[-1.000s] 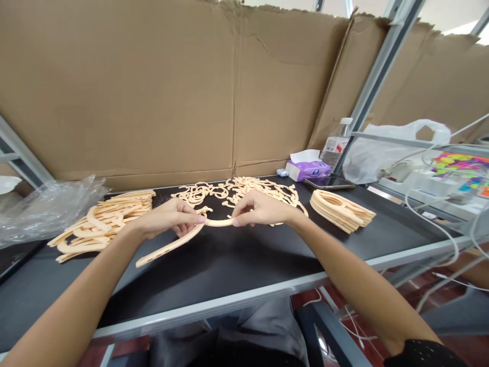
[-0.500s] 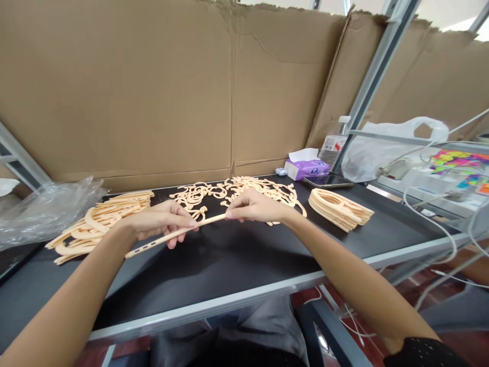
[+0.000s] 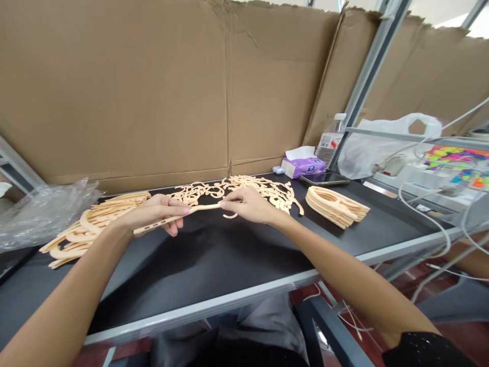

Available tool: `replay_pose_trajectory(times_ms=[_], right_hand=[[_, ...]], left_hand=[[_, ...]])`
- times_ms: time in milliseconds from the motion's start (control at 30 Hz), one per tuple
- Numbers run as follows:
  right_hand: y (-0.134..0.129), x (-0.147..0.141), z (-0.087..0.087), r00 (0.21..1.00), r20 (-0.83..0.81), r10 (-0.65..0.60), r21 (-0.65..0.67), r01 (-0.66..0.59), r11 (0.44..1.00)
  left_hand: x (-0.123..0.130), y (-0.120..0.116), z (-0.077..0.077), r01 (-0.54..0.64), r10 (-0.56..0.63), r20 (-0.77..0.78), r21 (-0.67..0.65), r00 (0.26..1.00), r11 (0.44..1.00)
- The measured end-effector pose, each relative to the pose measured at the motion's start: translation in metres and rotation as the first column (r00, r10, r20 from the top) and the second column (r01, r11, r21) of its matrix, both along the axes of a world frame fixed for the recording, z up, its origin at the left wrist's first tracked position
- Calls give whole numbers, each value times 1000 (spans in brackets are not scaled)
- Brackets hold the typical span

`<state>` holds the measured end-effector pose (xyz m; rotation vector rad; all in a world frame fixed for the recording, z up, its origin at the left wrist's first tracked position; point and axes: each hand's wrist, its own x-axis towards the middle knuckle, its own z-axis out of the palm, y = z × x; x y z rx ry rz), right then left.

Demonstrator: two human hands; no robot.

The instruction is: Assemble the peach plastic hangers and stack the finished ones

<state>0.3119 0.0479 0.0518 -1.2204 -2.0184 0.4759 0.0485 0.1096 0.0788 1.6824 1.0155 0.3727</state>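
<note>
A long, narrow beige strip with a row of dark slots (image 3: pixel 153 226) is held in the air above the black tabletop by both hands. My left hand (image 3: pixel 158 211) is closed round its middle, the slotted end pointing toward the lower left. At the other end, the fingertips of my right hand (image 3: pixel 246 204) pinch the strip. Whether a separate small piece sits in that pinch cannot be told. Behind the hands lies a loose pile of small curved, hook-like beige pieces (image 3: pixel 277 191), partly covered by my right hand.
Longer beige pieces (image 3: pixel 86 227) are heaped at the left beside crumpled clear plastic (image 3: pixel 49 211). A stack of beige looped pieces (image 3: pixel 334 206) stands at right. Behind it are a phone (image 3: pixel 324 178), a purple tissue pack (image 3: pixel 303 166) and a bottle (image 3: pixel 330 142). Cardboard (image 3: pixel 153 92) walls the back.
The strip is now more nearly level, its slotted end raised and closer to my left wrist. Both hands have shifted slightly left and up, still gripping it. The view has turned slightly.
</note>
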Motion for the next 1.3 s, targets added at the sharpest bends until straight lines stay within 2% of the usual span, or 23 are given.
replay_pose_trajectory(times_ms=[100,200,300,433,667,900,1067,1300], right_hand=[[-4,8,11,998,-60,-28,74,32,997],[-12,17,23,998,-61,-31,145,40,989],[-19,25,31,998,-49,-42,170,50,984],[-23,34,37,998,-36,-45,162,50,986],[-21,40,38,989,15,-144,231,137,963],[-24,50,42,979,29,-200,271,185,945],[-26,53,43,969,60,-241,292,214,932],[-23,60,42,927,68,-369,353,324,878]], left_hand=[[3,-3,-1,30,-21,140,-63,990,998],[11,-8,-7,152,-119,244,-118,962,981],[20,-14,-15,272,-226,287,-131,931,953],[27,-19,-21,314,-253,311,-164,916,935],[39,-25,-31,222,-141,378,-181,915,958],[54,-27,-47,102,-76,432,-37,899,994],[57,-26,-55,26,-40,397,42,917,999],[58,-25,-52,25,-88,235,256,968,966]])
